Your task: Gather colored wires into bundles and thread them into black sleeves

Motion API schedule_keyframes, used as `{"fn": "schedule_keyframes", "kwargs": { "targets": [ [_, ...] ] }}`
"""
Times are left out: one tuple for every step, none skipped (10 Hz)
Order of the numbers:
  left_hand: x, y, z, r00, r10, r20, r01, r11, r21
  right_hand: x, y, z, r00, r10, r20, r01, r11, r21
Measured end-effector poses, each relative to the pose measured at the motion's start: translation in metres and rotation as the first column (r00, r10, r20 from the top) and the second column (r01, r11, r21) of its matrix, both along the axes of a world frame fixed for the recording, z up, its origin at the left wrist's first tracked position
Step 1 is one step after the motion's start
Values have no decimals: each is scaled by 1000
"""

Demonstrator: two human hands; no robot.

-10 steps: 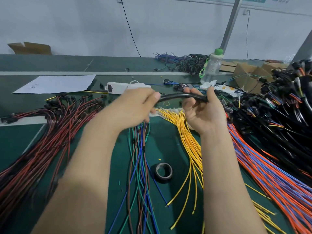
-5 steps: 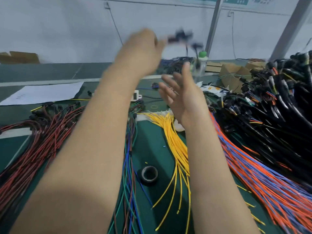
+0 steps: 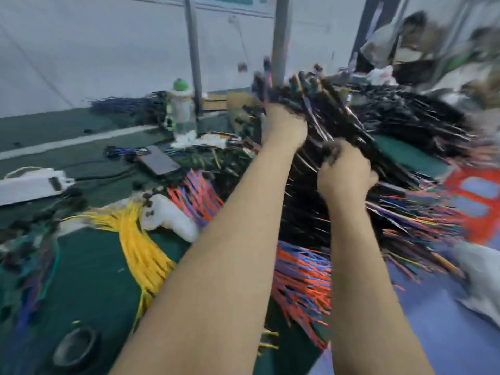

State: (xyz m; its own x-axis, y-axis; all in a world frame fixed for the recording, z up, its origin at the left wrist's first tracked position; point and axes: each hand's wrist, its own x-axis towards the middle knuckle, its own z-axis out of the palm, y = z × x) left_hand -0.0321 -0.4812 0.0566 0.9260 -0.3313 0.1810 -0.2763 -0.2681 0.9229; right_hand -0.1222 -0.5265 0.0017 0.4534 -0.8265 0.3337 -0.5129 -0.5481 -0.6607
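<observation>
The view is blurred by motion. My left hand point(image 3: 284, 127) is raised over a big pile of black sleeved harnesses point(image 3: 405, 123) and grips a black sleeved bundle point(image 3: 266, 85) whose ends stick up above my fist. Just below and to the right, my right hand point(image 3: 346, 171) has its fingers curled on dark sleeved wires at the pile's near edge. Yellow wires point(image 3: 140, 244) lie on the green table point(image 3: 94, 266) to the left. Orange and blue wires point(image 3: 300, 280) spread out under my forearms.
A black tape roll point(image 3: 75, 347) lies near the front left. Behind are a white power strip point(image 3: 32, 182), a phone point(image 3: 159, 161), a green-capped bottle point(image 3: 181, 109) and two grey poles point(image 3: 280, 36). A red crate point(image 3: 476, 196) stands at the right; a person point(image 3: 405, 36) sits beyond the pile.
My head has turned right. My left hand carried the sleeved bundle up and over to the black pile, and my right hand, open half a second ago, now curls on wires there.
</observation>
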Motion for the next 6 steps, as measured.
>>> {"fn": "schedule_keyframes", "kwargs": {
  "targets": [
    [-17, -25, -67, 989, -49, 137, 25, 985, 172, 0, -28, -51, 996, -58, -66, 60, 998, 32],
    [1, -50, -75, 926, -85, 369, -35, 951, 306, 9, -41, -64, 993, -106, 53, 109, 993, -49],
    [1, -53, -83, 894, -181, 409, -17, 900, 436, 19, -45, -66, 983, -120, 136, 131, 989, -74],
    [6, -53, -80, 889, -272, 369, 66, 873, 483, 25, -45, -65, 982, -168, 86, 172, 985, -34],
    [6, -37, -75, 904, -329, 271, 222, 906, 360, 29, -40, -57, 971, -198, 134, 198, 980, 16],
    [5, -16, -64, 952, -243, 186, 233, 970, 75, 37, -10, -48, 959, -102, 264, 121, 991, -53]
  ]
}}
